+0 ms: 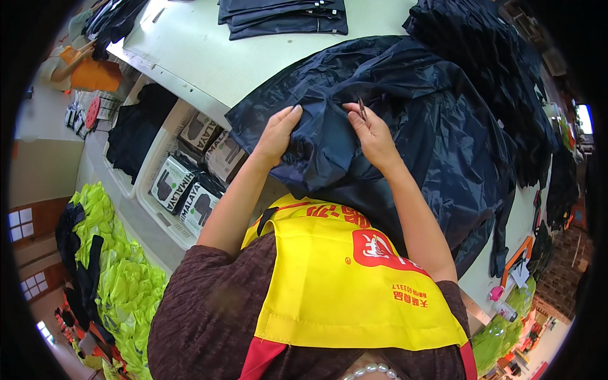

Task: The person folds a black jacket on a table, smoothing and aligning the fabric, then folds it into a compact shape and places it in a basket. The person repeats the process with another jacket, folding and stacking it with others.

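Observation:
A large piece of thin, shiny navy fabric [418, 126] lies rumpled across the table in front of me and hangs over its near edge. My left hand [277, 134] pinches a fold of it between thumb and fingers. To the right, my right hand [373, 138] is closed around small dark thread snips [361, 107], their tips pointing up and away from me. That hand is just over the fabric; whether its fingertips also grip cloth I cannot tell. Between my hands the cloth is gathered and raised in creases.
Folded navy pieces [285, 16] are stacked on the far side of the white table [202, 57]. More dark fabric [475, 50] is heaped at the far right. Left of me stands a white plastic basket [149, 190] of packaged goods, and beyond it a yellow-green fabric pile [126, 278].

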A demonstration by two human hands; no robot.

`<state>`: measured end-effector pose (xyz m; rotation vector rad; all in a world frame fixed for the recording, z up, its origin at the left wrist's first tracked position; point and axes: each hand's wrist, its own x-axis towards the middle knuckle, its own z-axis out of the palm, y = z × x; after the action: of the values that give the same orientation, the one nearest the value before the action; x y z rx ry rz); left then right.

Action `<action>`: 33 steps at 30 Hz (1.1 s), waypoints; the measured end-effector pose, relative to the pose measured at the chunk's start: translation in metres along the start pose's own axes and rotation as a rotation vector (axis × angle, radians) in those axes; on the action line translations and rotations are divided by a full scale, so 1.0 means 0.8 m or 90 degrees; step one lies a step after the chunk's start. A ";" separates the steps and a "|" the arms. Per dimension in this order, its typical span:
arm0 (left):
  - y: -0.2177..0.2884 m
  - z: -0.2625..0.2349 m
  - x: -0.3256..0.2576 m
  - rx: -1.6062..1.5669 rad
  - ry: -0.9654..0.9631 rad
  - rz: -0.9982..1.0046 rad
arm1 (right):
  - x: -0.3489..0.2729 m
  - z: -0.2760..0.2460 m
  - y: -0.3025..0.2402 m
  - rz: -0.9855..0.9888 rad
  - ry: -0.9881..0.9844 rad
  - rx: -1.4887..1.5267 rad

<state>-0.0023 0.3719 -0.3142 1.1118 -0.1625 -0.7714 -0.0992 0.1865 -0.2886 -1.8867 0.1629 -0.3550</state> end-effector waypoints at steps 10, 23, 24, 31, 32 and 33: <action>0.000 0.040 -0.014 0.384 0.001 0.287 | -0.036 -0.044 -0.008 0.159 -0.046 0.192; 0.026 0.092 -0.023 0.275 -0.241 -0.076 | -0.083 -0.071 -0.049 -0.147 0.178 -0.327; 0.024 0.093 -0.023 0.285 -0.245 -0.074 | -0.086 -0.068 -0.065 -0.093 0.143 -0.266; 0.018 0.101 -0.029 0.328 -0.263 -0.013 | -0.081 -0.063 -0.088 0.049 0.040 -0.252; 0.020 0.101 -0.030 0.331 -0.264 -0.018 | -0.081 -0.064 -0.095 0.075 0.014 -0.225; 0.023 0.102 -0.031 0.332 -0.264 -0.024 | -0.080 -0.065 -0.099 0.102 -0.013 -0.199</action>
<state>-0.0512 0.3311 -0.2546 1.4334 -0.7271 -1.0200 -0.1814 0.1850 -0.2087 -2.1675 0.3706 -0.2092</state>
